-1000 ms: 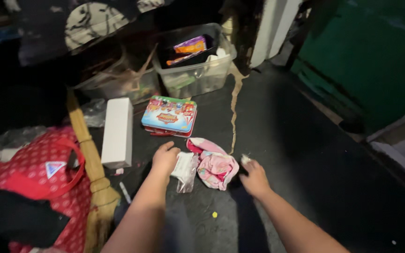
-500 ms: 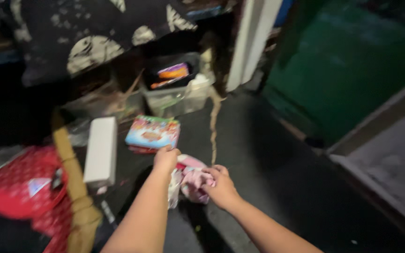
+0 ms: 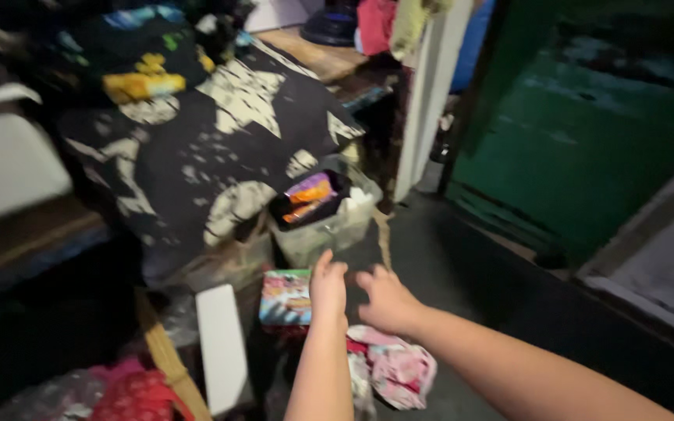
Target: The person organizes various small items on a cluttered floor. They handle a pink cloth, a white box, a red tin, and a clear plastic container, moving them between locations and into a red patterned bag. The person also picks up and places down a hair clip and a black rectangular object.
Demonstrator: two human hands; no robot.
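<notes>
Both hands have lifted off the floor clutter and now reach forward side by side. The left hand (image 3: pixel 328 284) is stretched out with its fingers (image 3: pixel 323 261) straight and released, holding nothing; half a second ago it rested on the clear plastic wrapper by the pink cloth. The right hand (image 3: pixel 384 300) has also let go of the pink cloth (image 3: pixel 399 366), which it was gripping a moment earlier; its fingers (image 3: pixel 364 279) are loosely spread and empty.

The pink cloth now lies bunched on the dark floor (image 3: pixel 462 265), below and behind both palms, near the wrists. Just under and left of the left fingers sits the colourful cartoon tin box (image 3: pixel 284 298), flat on the floor. Ahead of both sets of fingertips stands the clear plastic bin (image 3: pixel 329 226) with orange and purple packets inside; the fingertips are near it but apart from it. Further left of the left fingers lie a long white box (image 3: pixel 221 347) and a broom handle (image 3: pixel 161 351).

The view has tilted up too, bringing in the black patterned cloth (image 3: pixel 220 148) hanging over the ledge above the bin. So the cloth is set down, and the hands are free and closest to the bin and tin.
</notes>
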